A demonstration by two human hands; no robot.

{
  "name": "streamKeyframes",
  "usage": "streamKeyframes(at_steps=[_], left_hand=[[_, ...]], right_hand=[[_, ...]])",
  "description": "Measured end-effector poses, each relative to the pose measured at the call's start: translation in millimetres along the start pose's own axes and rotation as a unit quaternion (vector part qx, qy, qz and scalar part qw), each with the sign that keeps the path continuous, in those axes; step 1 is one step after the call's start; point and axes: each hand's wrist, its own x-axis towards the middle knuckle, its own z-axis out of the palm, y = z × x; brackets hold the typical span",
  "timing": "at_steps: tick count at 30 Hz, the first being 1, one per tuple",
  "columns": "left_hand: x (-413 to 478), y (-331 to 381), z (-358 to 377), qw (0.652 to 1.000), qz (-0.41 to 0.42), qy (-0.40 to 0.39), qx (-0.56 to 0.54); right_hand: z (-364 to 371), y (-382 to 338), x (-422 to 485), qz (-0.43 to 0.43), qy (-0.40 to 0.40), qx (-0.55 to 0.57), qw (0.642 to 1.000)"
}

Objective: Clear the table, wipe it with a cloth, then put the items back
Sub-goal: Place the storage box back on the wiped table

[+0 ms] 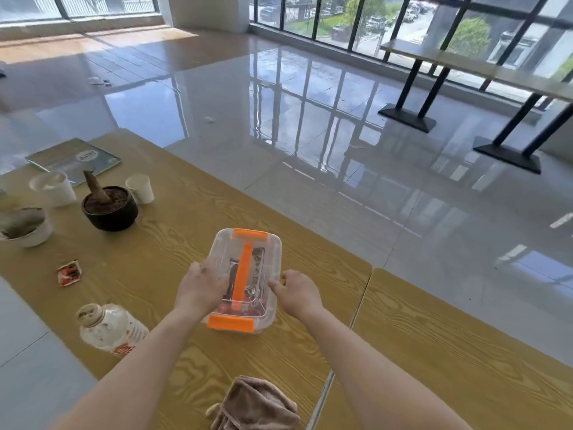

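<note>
On the wood-grain table (173, 231) we see a brown cloth (257, 405) nearest, then our left hand (201, 290) and right hand (297, 290) gripping the sides of the clear orange-handled box (273, 249) between them, with a bottle (108, 328) left of the left hand and a black pot (110, 209) farther beyond it.

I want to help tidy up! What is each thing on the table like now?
Clear plastic box with orange latches: lid on, left hand grips it.
Clear plastic bottle: lying on its side.
Small white paper cup: upright.
Pinkish-brown cloth: crumpled.
Teal book: closed, flat.
Right hand: curled beside box, grip unclear.
</note>
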Motion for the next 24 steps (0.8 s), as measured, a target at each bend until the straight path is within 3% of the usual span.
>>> streamKeyframes(at_steps=[6, 10, 18, 24], left_hand=[[9.4, -5.1, -0.5, 0.998, -0.017, 0.023, -0.057], [11.0, 1.4, -5.7, 0.998, -0.005, 0.029, -0.046], [-10.6, 54.7, 2.4, 0.993, 0.102, 0.033, -0.056], [-38.5, 108.7, 38.1, 0.980, 0.187, -0.014, -0.061]], right_hand=[[6.7, -5.7, 4.2, 0.067, -0.011, 0.160, 0.985], [-1.3, -1.6, -4.5, 0.054, 0.008, 0.181, 0.982], [-36.7, 38.5, -56.2, 0.053, 0.099, 0.220, 0.969], [-62.6, 90.5, -112.2, 0.099, 0.170, 0.234, 0.952]])
